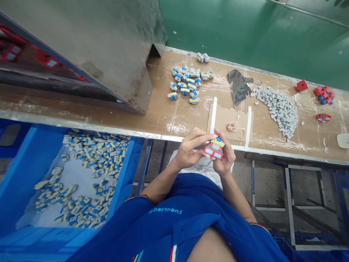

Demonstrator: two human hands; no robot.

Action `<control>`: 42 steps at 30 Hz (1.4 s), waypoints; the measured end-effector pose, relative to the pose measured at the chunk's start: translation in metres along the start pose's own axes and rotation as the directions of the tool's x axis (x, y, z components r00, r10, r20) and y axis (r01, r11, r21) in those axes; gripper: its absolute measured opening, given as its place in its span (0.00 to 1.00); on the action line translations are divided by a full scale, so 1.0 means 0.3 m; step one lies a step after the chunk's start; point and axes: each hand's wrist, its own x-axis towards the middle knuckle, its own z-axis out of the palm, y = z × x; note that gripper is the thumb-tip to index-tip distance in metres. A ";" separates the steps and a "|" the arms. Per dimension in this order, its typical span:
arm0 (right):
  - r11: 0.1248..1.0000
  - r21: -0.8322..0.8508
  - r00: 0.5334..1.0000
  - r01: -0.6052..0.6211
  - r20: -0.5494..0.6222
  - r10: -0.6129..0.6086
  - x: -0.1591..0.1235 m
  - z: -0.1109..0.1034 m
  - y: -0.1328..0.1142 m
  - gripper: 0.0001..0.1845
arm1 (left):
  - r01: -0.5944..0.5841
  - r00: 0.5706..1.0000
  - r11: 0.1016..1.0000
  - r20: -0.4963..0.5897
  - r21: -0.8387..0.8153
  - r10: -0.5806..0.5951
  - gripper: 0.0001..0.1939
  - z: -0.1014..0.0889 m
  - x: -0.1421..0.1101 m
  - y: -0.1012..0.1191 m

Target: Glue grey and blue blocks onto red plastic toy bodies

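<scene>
Workbench with a stained brown top before a green wall; two hands grip a small block toy just off its near edge.

The left hand is half closed, its fingers reaching across the toy's top, while the right hand curls around it from below; together they hold the red base and its blue, yellow and grey top. A cardboard sheet lies at 12 o'clock, a camouflage cloth just past it. Blue-and-grey pieces sit at 11 o'clock, a grey pile at 2 o'clock, red pieces at 3 o'clock, and a blue crate of parts at 9 o'clock.
</scene>
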 end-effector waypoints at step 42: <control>1.000 -0.021 0.998 0.002 -0.057 -0.003 -0.028 0.007 -0.008 0.34 | -0.015 1.000 1.000 0.009 0.000 0.015 0.25 0.006 -0.016 0.002</control>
